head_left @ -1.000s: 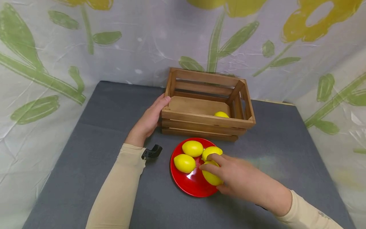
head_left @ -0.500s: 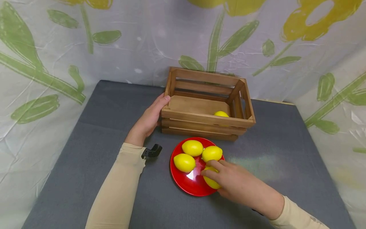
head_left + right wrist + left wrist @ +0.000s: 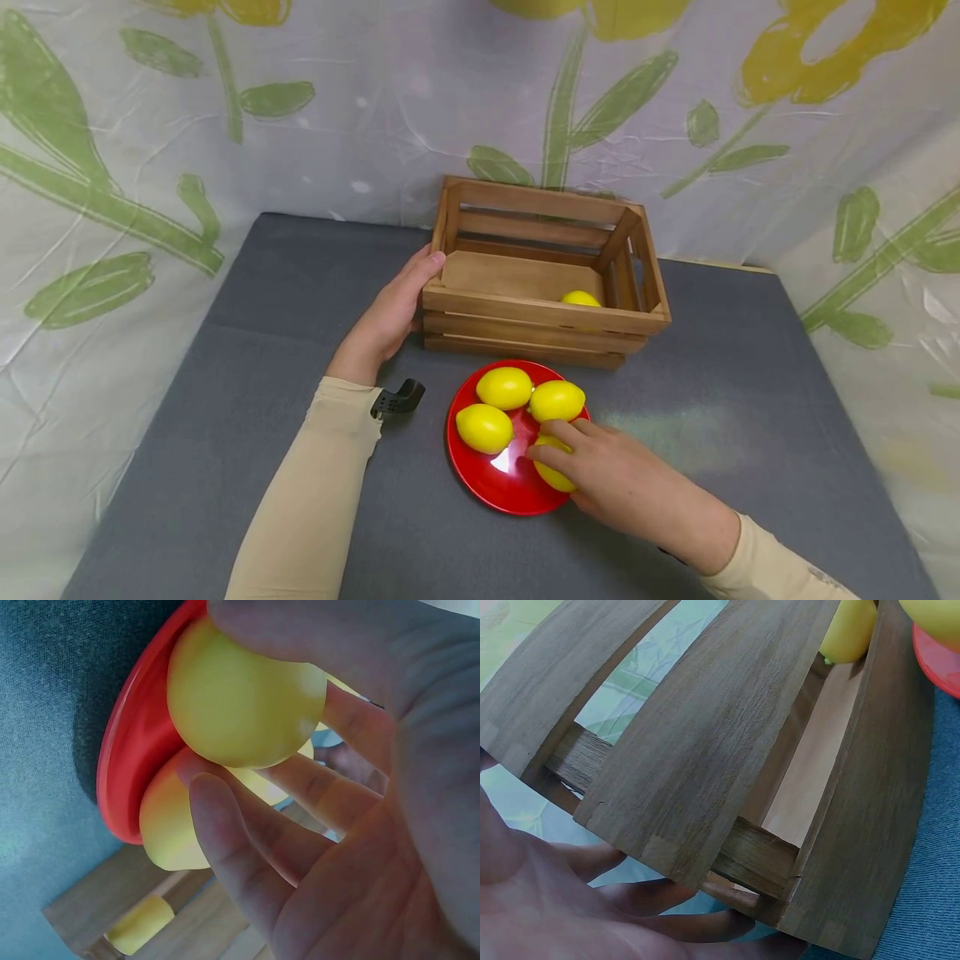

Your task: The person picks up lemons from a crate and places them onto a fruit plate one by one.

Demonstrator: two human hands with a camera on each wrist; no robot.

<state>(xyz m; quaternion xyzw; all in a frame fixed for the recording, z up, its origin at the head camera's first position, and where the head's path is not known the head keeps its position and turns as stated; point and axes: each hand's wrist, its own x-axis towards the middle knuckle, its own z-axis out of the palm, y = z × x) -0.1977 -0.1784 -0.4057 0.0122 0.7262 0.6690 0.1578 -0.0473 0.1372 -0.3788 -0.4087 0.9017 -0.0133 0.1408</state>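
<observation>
My right hand [image 3: 615,475] grips a lemon [image 3: 553,473] at the right side of a red plate [image 3: 502,492]. In the right wrist view, thumb and fingers lie around this lemon [image 3: 244,697], close over the plate. The plate also bears a left lemon [image 3: 484,428], a back lemon [image 3: 504,388] and a right lemon [image 3: 557,401]. My left hand [image 3: 390,312] holds the left end of a wooden slatted crate [image 3: 532,304], thumb on its top rim. In the left wrist view, its fingers reach behind the end slats. One lemon [image 3: 581,298] lies inside the crate, partly hidden by the front slat.
Behind the plate, the crate stands near the back edge of a table with a dark grey cloth [image 3: 247,400]. A pale curtain [image 3: 360,108] printed with yellow flowers and green leaves hangs around the table. A black wrist strap piece [image 3: 399,398] juts from the left sleeve.
My right hand has shifted slightly down and left with its lemon, and more of the right lemon behind it shows. My left hand and the crate stay put.
</observation>
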